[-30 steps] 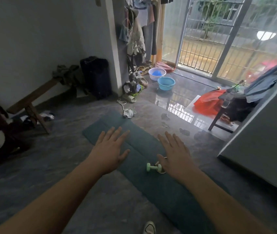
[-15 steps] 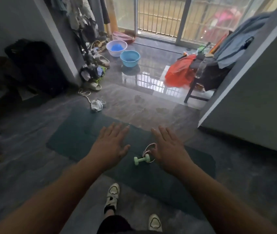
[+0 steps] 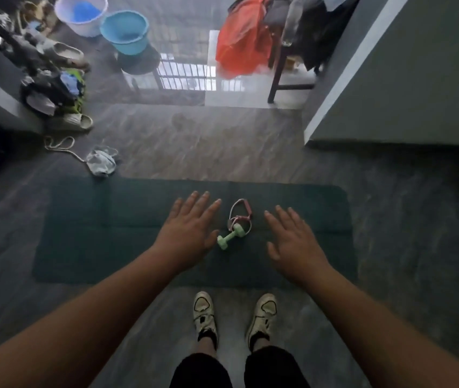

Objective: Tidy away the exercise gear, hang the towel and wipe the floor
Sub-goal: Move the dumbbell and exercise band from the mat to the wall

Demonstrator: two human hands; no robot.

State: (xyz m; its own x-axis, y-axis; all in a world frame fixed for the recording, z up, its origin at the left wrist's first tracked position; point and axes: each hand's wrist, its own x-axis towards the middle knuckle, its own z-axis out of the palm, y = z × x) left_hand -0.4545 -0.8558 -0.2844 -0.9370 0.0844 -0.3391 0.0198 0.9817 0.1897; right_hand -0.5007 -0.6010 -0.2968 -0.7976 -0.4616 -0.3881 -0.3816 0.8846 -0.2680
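Since the earlier frame the view has tipped down and squared up: both shoes now show below the mat, the mat lies straight across instead of slanting, and the hands have spread apart so the dumbbell and band sit clear between them.

Grey streaked floor (image 3: 222, 141), glossy and reflective near the doorway at top. Dark green exercise mat (image 3: 88, 236) flat on the floor, long side running left to right, fold creases visible. Chair (image 3: 276, 77) top right, loaded with dark clothes, with an orange-red cloth (image 3: 239, 43) draped on its left side. Blue basin (image 3: 124, 30) and white basin (image 3: 81, 12) touching each other top left. Pile of slippers and clothes (image 3: 55, 88) against the left wall. Crumpled grey rag (image 3: 101, 163) with a cord, on the floor just off the mat's far left corner.

Left hand (image 3: 187, 233) open, palm down, fingers spread, above the mat, holding nothing; thumb just beside the dumbbell. Right hand (image 3: 292, 242) same, released and flat, apart from the dumbbell. White sneakers (image 3: 204, 315) on the floor at the mat's near edge.

Small mint green dumbbell (image 3: 229, 236) lies tilted on mat centre. Pink resistance band (image 3: 241, 214) looped at its far end, touching it.
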